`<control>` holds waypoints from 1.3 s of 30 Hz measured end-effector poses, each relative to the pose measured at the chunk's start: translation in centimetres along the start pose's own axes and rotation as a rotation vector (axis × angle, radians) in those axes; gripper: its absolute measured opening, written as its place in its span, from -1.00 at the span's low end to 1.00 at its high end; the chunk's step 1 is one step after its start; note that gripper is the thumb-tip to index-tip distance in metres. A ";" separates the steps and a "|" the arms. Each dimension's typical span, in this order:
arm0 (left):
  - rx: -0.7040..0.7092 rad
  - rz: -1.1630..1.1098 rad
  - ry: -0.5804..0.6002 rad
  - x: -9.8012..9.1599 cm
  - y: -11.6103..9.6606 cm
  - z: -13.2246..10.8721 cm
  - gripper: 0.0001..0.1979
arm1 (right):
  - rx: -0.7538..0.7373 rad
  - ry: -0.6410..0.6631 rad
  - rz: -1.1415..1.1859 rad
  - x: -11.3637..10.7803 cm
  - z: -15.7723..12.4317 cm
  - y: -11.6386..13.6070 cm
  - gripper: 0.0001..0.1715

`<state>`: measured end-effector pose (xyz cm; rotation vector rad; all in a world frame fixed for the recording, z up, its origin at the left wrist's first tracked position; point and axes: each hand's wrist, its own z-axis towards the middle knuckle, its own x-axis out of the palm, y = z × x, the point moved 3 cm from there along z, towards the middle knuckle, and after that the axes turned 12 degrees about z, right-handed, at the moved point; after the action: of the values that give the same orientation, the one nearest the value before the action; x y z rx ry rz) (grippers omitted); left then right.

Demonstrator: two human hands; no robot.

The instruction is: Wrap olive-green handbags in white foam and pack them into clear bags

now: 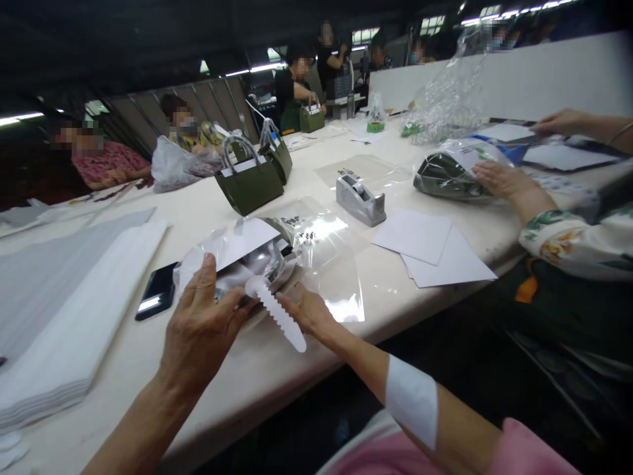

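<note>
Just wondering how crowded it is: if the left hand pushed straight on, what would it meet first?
Probably the plastic-wrapped bag: the left hand seems to be touching it, though depth is hard to judge.

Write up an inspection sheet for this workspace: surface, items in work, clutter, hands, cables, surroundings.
Surface: pale table, covered with materials in several places.
Items in work: green bag in clear plastic, white card on top; white toothed strip between the hands.
Clutter: tape dispenser, loose white sheets, dark phone-like device, stack of thin white material.
Hands: left hand touches the plastic; right hand is beside the strip, grip unclear.
Cables: nothing seen near the hands.
Surroundings: a co-worker's hand on another plastic-wrapped bag; more people beyond the table.
</note>
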<state>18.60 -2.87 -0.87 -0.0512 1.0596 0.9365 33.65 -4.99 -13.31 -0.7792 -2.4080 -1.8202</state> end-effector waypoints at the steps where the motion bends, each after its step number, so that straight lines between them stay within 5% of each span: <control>1: -0.010 0.012 -0.001 -0.1 0.3 0.2 -0.85 | -0.038 -0.017 -0.017 -0.5 -0.2 0.1 -0.33; 4: -0.011 0.043 -0.009 -0.5 0.8 0.6 -0.84 | -0.048 -0.027 0.056 -0.6 -0.2 -0.2 -0.34; 8: -0.010 0.095 -0.006 -0.9 0.9 1.0 -0.85 | 0.032 0.060 0.192 2.0 0.7 -1.0 -0.52; 16: 0.021 0.123 0.240 -1.3 2.8 2.5 -0.68 | -0.037 0.002 0.215 3.0 1.0 -1.7 -0.57; 19: 0.075 0.036 0.296 -1.3 2.8 2.9 -0.79 | -0.051 -0.002 0.216 3.2 1.5 -1.9 -0.56; 25: 0.069 -0.142 0.173 -0.7 2.5 2.3 -0.94 | -0.062 0.003 0.190 3.6 2.1 -1.3 -0.58; 29: 0.074 -0.155 0.037 -1.2 5.1 4.0 -0.88 | -0.126 0.064 0.136 4.8 2.8 2.8 -0.54; 34: -0.010 -0.028 0.007 -4.4 10.2 8.8 -0.83 | -0.264 0.228 0.011 6.9 2.3 12.5 -0.54; 39: -0.028 0.079 0.052 -8.4 9.7 11.4 -0.81 | -0.354 0.331 -0.106 7.3 -0.8 21.3 -0.62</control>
<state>18.95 3.13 15.18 -0.0577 1.1027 1.0257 35.60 1.14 8.29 -0.3268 -1.9862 -2.2430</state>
